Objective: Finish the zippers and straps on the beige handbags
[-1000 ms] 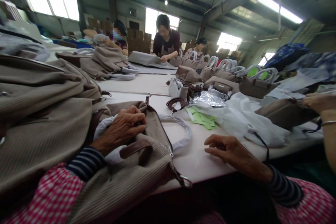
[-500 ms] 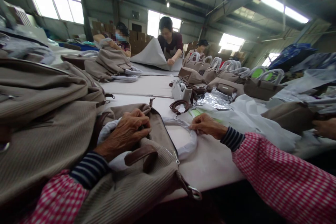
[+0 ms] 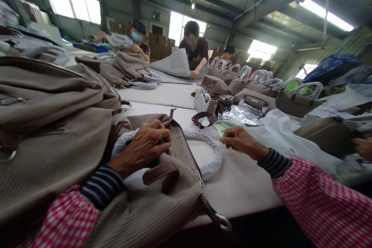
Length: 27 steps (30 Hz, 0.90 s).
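A taupe ribbed handbag (image 3: 162,209) lies on its side in front of me, its zipped mouth facing right. My left hand (image 3: 145,143) is closed on the bag at its opening, with the fingertips partly hidden. Beneath that wrist runs one handle in white wrapping, joined to a brown strap loop (image 3: 161,174). The other wrapped handle (image 3: 215,159) curves out onto the table. Just right of it, my right hand (image 3: 242,141) hovers with thumb and fingers pinched together; whatever they hold, if anything, is too small to make out.
More taupe bags (image 3: 55,139) are piled at left. A coiled brown strap (image 3: 203,119), silvery plastic packets (image 3: 241,113) and white sheeting (image 3: 285,135) lie beyond my right hand. Several bags with wrapped handles (image 3: 299,102) line the right. A co-worker (image 3: 193,46) bends over a grey sheet; another person's hand (image 3: 363,147) shows at far right.
My right hand has come off the wrapped handle and moved a little to the right. My left hand stays on the bag. The whole view has shifted slightly.
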Tool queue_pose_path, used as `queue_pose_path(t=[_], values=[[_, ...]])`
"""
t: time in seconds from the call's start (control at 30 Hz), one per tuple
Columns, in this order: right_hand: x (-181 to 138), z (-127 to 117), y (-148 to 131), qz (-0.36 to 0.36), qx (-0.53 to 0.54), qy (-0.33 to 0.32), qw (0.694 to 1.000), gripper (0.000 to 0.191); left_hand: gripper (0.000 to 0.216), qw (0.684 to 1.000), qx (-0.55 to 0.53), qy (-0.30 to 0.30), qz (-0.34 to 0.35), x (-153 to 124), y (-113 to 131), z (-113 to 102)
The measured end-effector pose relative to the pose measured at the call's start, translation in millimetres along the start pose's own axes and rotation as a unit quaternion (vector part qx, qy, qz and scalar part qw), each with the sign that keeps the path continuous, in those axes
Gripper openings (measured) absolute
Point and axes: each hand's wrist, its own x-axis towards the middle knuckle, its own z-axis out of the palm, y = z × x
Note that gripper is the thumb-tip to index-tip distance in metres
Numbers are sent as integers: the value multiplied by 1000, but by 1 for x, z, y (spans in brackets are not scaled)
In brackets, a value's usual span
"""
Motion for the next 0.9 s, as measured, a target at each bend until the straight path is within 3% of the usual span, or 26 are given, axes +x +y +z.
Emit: queue_pose_path(t=[0.13, 0.3, 0.4, 0.5, 0.63, 0.9], values=[[6, 7, 2, 6, 11, -18, 1000, 21, 20, 1000, 4, -16, -4, 2, -4, 0], [-27, -5, -4, -16, 10, -114, 993, 24, 16, 1000, -6, 3, 0, 2, -4, 2], [-33, -10, -12, -41, -3, -87, 995, 25, 15, 1000, -12, 5, -5, 1, -2, 1], [-17, -6, -20, -85, -71, -31, 993, 22, 15, 1000, -10, -8, -4, 1, -1, 0], [10, 2, -27, -171, -238, 41, 955, 19, 14, 1000, -10, 1, -11, 1, -1, 0], [26, 10, -28, -212, -320, 40, 923, 20, 11, 1000, 10, -15, -6, 0, 3, -3]])
